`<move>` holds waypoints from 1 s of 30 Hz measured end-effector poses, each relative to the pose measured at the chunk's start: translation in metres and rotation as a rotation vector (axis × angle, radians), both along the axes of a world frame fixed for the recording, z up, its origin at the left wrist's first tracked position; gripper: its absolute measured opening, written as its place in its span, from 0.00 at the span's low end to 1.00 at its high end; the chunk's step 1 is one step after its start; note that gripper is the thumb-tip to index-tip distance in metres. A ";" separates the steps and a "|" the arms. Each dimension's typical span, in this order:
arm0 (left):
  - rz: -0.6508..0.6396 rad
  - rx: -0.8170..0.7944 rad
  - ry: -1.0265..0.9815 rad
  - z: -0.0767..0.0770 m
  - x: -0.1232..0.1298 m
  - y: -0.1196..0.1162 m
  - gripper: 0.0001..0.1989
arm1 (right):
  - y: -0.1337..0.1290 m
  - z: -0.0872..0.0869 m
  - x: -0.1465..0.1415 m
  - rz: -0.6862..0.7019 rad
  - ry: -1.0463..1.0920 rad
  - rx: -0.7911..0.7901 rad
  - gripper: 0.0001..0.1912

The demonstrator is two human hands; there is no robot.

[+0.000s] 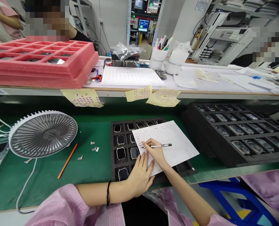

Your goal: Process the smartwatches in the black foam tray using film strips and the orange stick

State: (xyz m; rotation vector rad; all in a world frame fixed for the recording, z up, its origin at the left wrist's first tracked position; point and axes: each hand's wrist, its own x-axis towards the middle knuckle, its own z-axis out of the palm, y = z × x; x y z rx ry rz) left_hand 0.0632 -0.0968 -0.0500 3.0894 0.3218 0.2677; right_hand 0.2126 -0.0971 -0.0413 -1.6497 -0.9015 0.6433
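A printed paper form [174,141] with a grid lies slanted over a black foam tray [113,160]. Dark watch faces [120,153] with light frames sit in the tray's compartments; the paper hides many of them. My right hand [155,151] is closed around a pen [161,145], its tip at the left part of the form beside some handwriting. My left hand [140,174] lies flat with fingers stretched out, across the form's lower left edge and the tray. It holds nothing, and a black band circles that wrist.
To the left are a fan [45,135], an orange stick [67,160] and several small scraps [95,149]. Stacked black trays [238,131] with watch parts stand right. Above, a shelf bears pink foam trays [78,72] and pen cups [158,58]. A person sits beyond the shelf.
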 end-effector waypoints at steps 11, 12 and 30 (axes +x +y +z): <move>0.063 0.055 0.007 0.004 0.000 -0.003 0.29 | -0.003 0.001 -0.003 -0.015 -0.093 0.016 0.19; 0.063 0.050 0.010 0.003 0.000 -0.003 0.29 | -0.003 0.001 -0.004 -0.021 -0.109 0.013 0.19; 0.068 0.018 0.030 0.004 -0.001 -0.002 0.28 | 0.000 -0.008 -0.006 -0.049 -0.206 -0.001 0.18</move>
